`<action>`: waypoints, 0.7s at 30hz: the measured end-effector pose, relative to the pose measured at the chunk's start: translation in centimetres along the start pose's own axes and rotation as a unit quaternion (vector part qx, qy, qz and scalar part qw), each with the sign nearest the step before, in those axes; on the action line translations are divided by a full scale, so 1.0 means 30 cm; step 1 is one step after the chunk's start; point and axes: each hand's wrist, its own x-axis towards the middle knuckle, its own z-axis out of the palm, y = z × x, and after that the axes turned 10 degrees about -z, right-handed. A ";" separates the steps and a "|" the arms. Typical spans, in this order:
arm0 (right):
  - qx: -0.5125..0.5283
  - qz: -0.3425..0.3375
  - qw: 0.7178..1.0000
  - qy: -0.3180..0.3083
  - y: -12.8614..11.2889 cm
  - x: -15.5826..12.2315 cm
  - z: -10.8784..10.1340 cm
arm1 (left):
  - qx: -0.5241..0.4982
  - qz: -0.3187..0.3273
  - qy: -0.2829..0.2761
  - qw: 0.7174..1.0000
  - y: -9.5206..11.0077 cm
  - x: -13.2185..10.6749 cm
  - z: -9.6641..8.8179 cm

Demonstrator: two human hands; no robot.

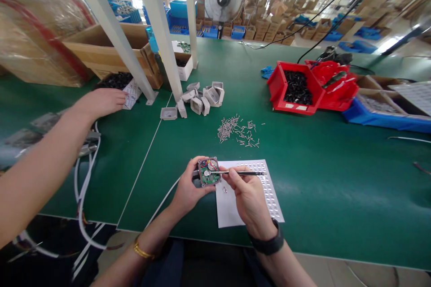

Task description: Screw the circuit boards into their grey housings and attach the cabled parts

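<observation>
My left hand (188, 189) is wrapped round a small grey square housing (201, 179) with a green circuit board, coloured wires and round silver parts inside. Its open face is turned up, and a white cable (164, 198) runs from its left side. In my right hand (247, 193) is a slim black tool with a metal tip (249, 173), pinched between thumb and fingers, its tip over the board at a round silver part. Under my right hand lies a white sheet (230, 210) with rows of small silver discs. A few small clear or silver bits (224, 189) rest on it.
Beyond the housing lie a pile of screws (228, 128) and several grey housings (196, 105). Red bins (294, 106) with black parts stand right, beside a blue tray (380, 119). Another person's arm (50, 157) reaches in from the left toward a box of black parts (129, 94). White posts (161, 22) rise behind.
</observation>
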 end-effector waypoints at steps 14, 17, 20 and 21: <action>-0.031 -0.048 0.998 -0.006 0.014 -0.010 0.010 | -0.009 -0.007 -0.003 1.000 -0.010 0.003 -0.002; -0.033 -0.057 0.998 -0.005 0.013 -0.016 0.016 | -0.012 -0.008 -0.001 1.000 -0.009 0.003 -0.001; -0.039 -0.059 0.998 -0.001 0.013 -0.022 0.018 | -0.015 -0.007 -0.002 1.000 -0.009 0.003 -0.001; -0.040 -0.059 0.997 -0.001 0.013 -0.022 0.019 | -0.016 -0.006 -0.003 1.000 -0.008 0.003 -0.001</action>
